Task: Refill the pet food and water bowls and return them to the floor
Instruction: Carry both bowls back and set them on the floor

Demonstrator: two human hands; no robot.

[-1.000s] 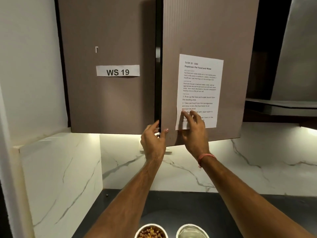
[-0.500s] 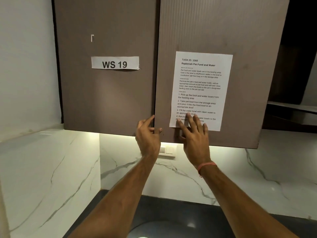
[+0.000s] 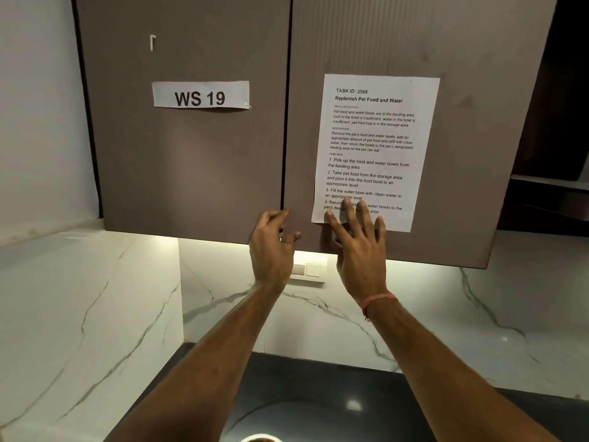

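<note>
While both arms reach up toward the wall cabinets, only a sliver of the food bowl (image 3: 259, 438) peeks in at the bottom centre of the frame: a pale rim with something brownish inside, sitting on the dark countertop (image 3: 318, 384). No second bowl can be seen.

High in the centre, the right hand (image 3: 360, 250) lies flat with fingers spread and straight against the right cabinet door (image 3: 478, 90), its fingertips covering the lower edge of a taped paper sheet (image 3: 376, 148). A reddish thread band (image 3: 377, 301) circles that wrist. The left hand (image 3: 271, 247) hovers at the seam between the doors, fingers loosely curved, gripping nothing that I can make out.

The sheet reads "TASK ID 3568" and "Replenish Pet Food and Water", then numbered steps about picking up, filling and returning the bowls. On the left cabinet door (image 3: 159, 186), upper left of centre, a paper strip (image 3: 200, 94) says "WS 19". A lit switch plate (image 3: 309, 270) sits on the marble wall between the hands.
</note>
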